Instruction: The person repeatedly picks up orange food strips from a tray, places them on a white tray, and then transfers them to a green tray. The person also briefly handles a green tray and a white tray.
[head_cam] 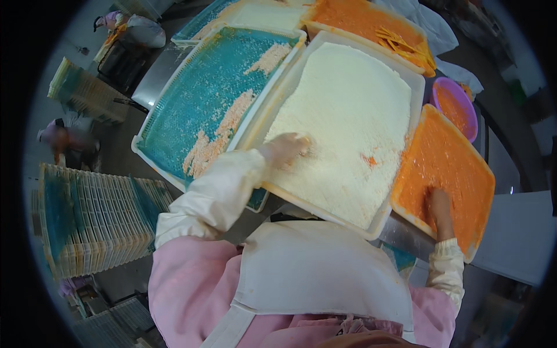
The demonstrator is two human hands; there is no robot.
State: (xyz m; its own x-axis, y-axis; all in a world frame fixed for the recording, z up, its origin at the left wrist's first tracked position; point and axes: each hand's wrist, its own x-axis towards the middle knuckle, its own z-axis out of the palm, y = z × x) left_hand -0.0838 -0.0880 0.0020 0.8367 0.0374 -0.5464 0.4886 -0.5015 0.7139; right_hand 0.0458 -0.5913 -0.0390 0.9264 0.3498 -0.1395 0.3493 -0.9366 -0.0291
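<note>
A white plastic tub in front of me holds a bed of pale, crumb-like coating (343, 108). At its left side my left hand (289, 148) touches the crumbs; it is blurred, and whether it holds anything cannot be told. A small orange morsel (370, 161) lies on the crumbs. To the right, my right hand (439, 204) has its fingers sunk in the orange wet mixture (461, 169) of another tub, so the fingertips are hidden. On the left, a white tray with teal mesh (187, 104) bears rows of crumb-coated pieces (230, 115).
Behind stand a second tub of orange mixture (348, 17) with orange gloves or cloth (396, 41) on it, and a purple basin (472, 113). Stacked white trays (104, 213) rise at the left. People (72, 139) in pink work farther off.
</note>
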